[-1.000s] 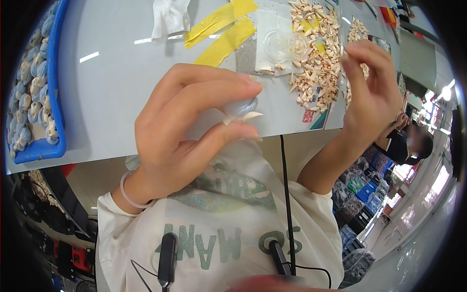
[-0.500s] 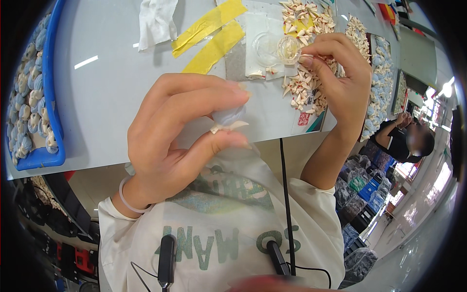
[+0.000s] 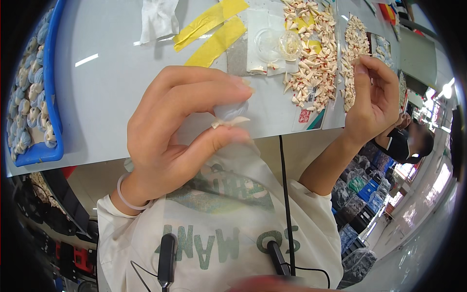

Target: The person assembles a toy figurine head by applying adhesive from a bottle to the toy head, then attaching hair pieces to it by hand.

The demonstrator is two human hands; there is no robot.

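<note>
Broadly, a wide, smooth, pale grey table spreads before me, with a blue plastic tray of rounded blue-and-cream pieces at its left. A loose heap of small, cream-coloured, red-flecked pointed pieces lies right of centre, nearer my right hand than my left. My left hand curls into a grip, fingers above and thumb below; my right hand is raised well apart to its right, thumb and forefinger tips close together, and I cannot tell whether anything sits between them. Held in the left grip is a rounded pale blue piece; along its underside, against my thumb, a slim cream-coloured pointed piece runs roughly left to right, its tip towards my right hand
</note>
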